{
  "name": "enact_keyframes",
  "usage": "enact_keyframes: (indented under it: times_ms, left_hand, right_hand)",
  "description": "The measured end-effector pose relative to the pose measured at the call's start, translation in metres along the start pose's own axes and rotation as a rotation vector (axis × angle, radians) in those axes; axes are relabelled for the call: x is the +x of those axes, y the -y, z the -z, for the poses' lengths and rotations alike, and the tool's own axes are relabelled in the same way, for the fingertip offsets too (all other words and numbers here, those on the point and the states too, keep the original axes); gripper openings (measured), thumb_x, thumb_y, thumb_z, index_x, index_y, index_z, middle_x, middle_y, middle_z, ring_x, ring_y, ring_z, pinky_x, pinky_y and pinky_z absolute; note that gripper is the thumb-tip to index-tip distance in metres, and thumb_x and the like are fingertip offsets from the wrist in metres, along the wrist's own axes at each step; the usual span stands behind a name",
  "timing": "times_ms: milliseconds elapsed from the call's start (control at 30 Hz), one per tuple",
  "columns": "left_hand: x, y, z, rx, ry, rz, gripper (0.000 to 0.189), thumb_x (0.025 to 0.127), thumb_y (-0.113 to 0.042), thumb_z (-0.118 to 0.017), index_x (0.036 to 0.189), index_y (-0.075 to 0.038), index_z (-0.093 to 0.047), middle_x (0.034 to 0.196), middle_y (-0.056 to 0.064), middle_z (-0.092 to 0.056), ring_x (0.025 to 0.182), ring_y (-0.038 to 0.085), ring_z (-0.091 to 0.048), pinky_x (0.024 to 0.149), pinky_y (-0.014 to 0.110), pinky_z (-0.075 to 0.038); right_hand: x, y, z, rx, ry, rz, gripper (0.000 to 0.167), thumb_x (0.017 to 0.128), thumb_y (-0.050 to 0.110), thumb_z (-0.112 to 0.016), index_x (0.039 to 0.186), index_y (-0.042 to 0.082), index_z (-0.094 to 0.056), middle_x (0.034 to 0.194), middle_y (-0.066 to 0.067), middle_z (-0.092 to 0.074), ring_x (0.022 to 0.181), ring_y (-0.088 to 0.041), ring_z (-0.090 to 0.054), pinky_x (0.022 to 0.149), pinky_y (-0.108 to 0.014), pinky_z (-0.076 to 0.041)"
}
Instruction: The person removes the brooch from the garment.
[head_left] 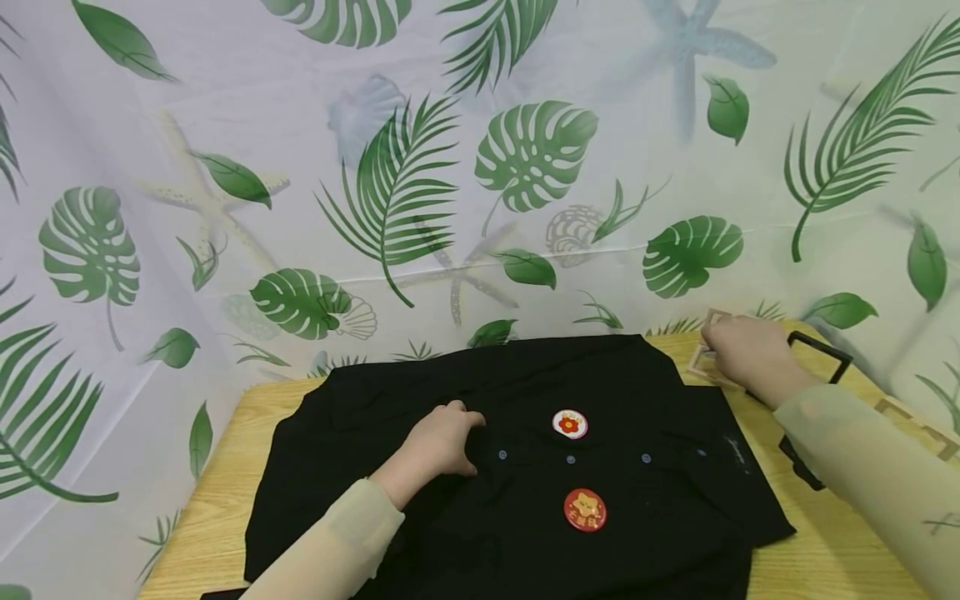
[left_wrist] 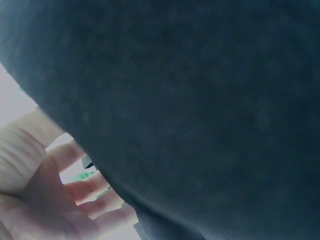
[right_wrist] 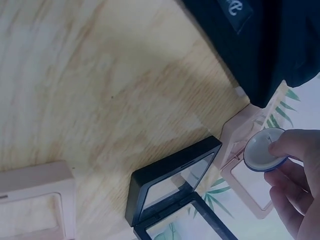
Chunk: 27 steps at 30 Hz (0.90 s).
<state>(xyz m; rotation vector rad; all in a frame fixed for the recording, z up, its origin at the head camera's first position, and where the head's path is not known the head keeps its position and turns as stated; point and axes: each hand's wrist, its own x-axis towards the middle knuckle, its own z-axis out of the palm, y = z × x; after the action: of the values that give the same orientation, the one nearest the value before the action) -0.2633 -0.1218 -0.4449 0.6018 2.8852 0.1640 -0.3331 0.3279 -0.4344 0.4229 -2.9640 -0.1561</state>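
Observation:
A black buttoned shirt (head_left: 622,567) lies spread on the wooden table. Two round badges sit on it: a white badge with a red flower (head_left: 570,424) and a red badge with a gold star (head_left: 585,510). My left hand (head_left: 442,442) is over the shirt, thumb and fingers apart; dark cloth (left_wrist: 190,100) fills most of the left wrist view. At the far right, my right hand (head_left: 750,350) pinches a round badge (right_wrist: 262,152), its pale back showing, above an opened pink display case (right_wrist: 257,197). The badge is hidden in the head view.
An opened black display case (right_wrist: 175,175) stands beside the pink one, under my right forearm. Another pale pink case (right_wrist: 67,200) lies nearer on the right of the table (head_left: 847,550). A leaf-printed cloth (head_left: 465,208) hangs behind the table and along its sides.

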Motion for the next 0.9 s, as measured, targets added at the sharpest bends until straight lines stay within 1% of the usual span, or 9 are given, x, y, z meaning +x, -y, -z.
enact_keyframes:
  times_ms: [233, 333, 467, 600, 767, 900]
  left_hand:
    - [-0.001, 0.0, 0.0, 0.002, -0.008, -0.003, 0.066, 0.08, -0.025, -0.095, 0.14, -0.015, -0.069, 0.128, 0.013, -0.065, 0.116, 0.033, -0.065, 0.098, 0.045, -0.059]
    - [-0.001, 0.0, 0.0, -0.001, -0.007, -0.003, 0.066, 0.08, -0.025, -0.095, 0.14, -0.015, -0.069, 0.128, 0.013, -0.065, 0.116, 0.033, -0.065, 0.097, 0.045, -0.059]
    - [-0.001, 0.0, 0.0, -0.003, -0.007, 0.0, 0.065, 0.08, -0.025, -0.096, 0.139, -0.015, -0.07, 0.127, 0.013, -0.065, 0.115, 0.032, -0.065, 0.096, 0.044, -0.059]
    - [-0.001, 0.0, 0.0, -0.006, -0.007, 0.007, 0.065, 0.08, -0.025, -0.096, 0.138, -0.016, -0.07, 0.128, 0.013, -0.065, 0.115, 0.032, -0.066, 0.096, 0.044, -0.059]
    - [-0.001, 0.0, -0.002, -0.006, -0.006, 0.01, 0.065, 0.08, -0.026, -0.096, 0.139, -0.016, -0.069, 0.129, 0.013, -0.064, 0.116, 0.032, -0.066, 0.096, 0.045, -0.059]
    - [-0.002, 0.0, -0.002, -0.007, -0.011, 0.007, 0.065, 0.08, -0.025, -0.096, 0.138, -0.016, -0.07, 0.128, 0.013, -0.064, 0.116, 0.032, -0.065, 0.096, 0.044, -0.059]
  right_hand:
    - [0.0, -0.003, -0.006, -0.008, -0.027, 0.005, 0.012, 0.099, 0.002, -0.069, 0.087, 0.005, -0.069, 0.078, -0.012, -0.07, 0.064, -0.025, -0.062, 0.058, -0.045, -0.053]
    - [0.0, -0.004, -0.008, -0.011, -0.035, 0.015, 0.011, 0.097, 0.003, -0.072, 0.086, 0.005, -0.069, 0.077, -0.012, -0.07, 0.065, -0.026, -0.063, 0.062, -0.047, -0.055]
    - [0.0, -0.004, -0.011, -0.018, -0.052, 0.041, 0.012, 0.093, 0.008, -0.08, 0.084, 0.005, -0.071, 0.077, -0.011, -0.07, 0.067, -0.028, -0.066, 0.07, -0.051, -0.057]
    - [0.001, -0.003, -0.013, -0.03, -0.082, 0.053, 0.017, 0.089, 0.011, -0.084, 0.082, 0.005, -0.071, 0.074, -0.01, -0.071, 0.067, -0.027, -0.068, 0.075, -0.05, -0.057]
    - [0.0, -0.003, -0.017, -0.011, -0.116, 0.037, 0.012, 0.091, 0.007, -0.081, 0.085, 0.003, -0.072, 0.076, -0.012, -0.071, 0.067, -0.03, -0.068, 0.071, -0.051, -0.058]
    - [-0.001, -0.004, -0.02, 0.0, -0.16, 0.048, 0.009, 0.093, 0.003, -0.077, 0.085, 0.002, -0.072, 0.076, -0.014, -0.07, 0.066, -0.032, -0.067, 0.068, -0.052, -0.058]
